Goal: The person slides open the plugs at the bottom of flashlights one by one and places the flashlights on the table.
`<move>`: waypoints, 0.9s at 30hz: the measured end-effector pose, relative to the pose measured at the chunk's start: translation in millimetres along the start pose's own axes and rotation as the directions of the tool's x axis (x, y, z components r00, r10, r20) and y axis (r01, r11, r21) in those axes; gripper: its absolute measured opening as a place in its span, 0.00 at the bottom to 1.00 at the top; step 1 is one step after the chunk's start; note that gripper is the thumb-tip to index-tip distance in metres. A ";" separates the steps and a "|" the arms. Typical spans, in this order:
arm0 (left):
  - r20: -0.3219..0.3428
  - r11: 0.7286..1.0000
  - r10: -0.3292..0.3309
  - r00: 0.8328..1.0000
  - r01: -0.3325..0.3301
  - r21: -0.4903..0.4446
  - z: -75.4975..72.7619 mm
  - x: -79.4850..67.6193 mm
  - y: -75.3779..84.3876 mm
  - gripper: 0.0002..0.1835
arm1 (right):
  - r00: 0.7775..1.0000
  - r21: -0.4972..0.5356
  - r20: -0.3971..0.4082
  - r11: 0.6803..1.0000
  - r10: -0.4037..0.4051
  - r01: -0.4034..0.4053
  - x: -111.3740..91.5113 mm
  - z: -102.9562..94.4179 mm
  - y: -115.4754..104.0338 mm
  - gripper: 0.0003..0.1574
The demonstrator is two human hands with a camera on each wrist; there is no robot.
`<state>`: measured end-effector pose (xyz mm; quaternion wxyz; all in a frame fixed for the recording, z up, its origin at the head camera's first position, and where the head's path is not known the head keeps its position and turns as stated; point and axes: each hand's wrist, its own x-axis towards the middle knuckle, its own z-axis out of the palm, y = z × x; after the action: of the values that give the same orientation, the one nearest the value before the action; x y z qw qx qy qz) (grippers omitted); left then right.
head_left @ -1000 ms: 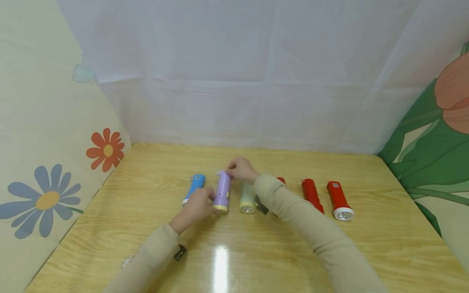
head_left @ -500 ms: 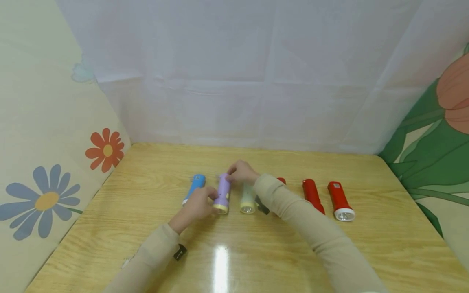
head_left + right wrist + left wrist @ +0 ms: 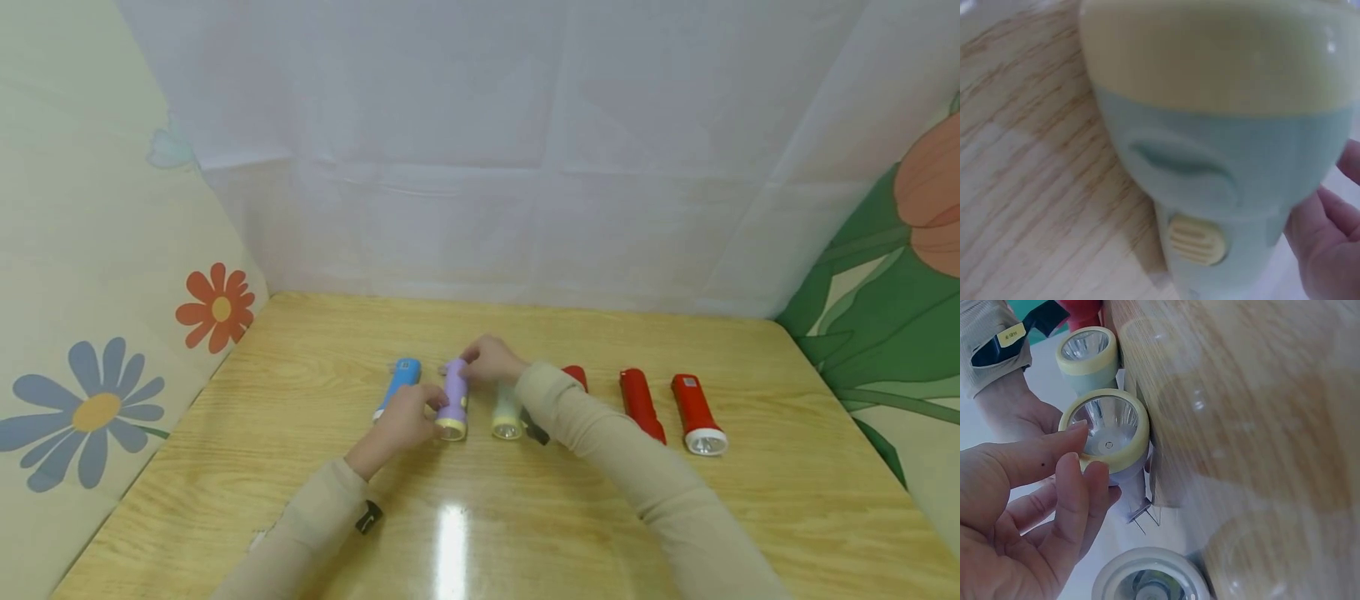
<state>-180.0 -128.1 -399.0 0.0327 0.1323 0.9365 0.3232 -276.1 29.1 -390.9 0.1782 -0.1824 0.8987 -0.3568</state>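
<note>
A purple flashlight [image 3: 456,387] with a cream-yellow rim lies between both hands, lens toward me. My left hand [image 3: 405,417] holds its head end; in the left wrist view the thumb and curled fingers meet the yellow rim [image 3: 1137,434]. At the far end, my right hand [image 3: 491,360] pinches the tail. Two thin metal prongs [image 3: 1147,519] stick out near the tail. Just right of it, under the right wrist, lies a pale green flashlight [image 3: 506,410], which fills the right wrist view and partly hides the right fingers [image 3: 1332,244].
Left of the hands lies a blue flashlight [image 3: 401,379] with a white rim. To the right are a red flashlight [image 3: 639,400], another red one with a white rim [image 3: 693,408], and a third red one [image 3: 576,375] mostly behind the right sleeve. A white cloth [image 3: 480,208] hangs behind the table.
The purple flashlight's tail end has come down and slightly toward me, the right hand moving with it. The left hand stays at the head end. The other flashlights have kept their places.
</note>
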 end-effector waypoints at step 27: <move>0.013 0.993 0.119 0.993 -0.118 -0.023 -3.1 -6.9 12.6 0.10 | 0.984 -0.049 -0.117 0.990 -0.134 0.129 -18.7 -17.5 11.3 0.11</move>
<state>-171.0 -122.2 -389.0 0.0217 0.1896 0.9231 0.3338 -270.0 55.3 -383.4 0.0962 -0.2232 0.9010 -0.3593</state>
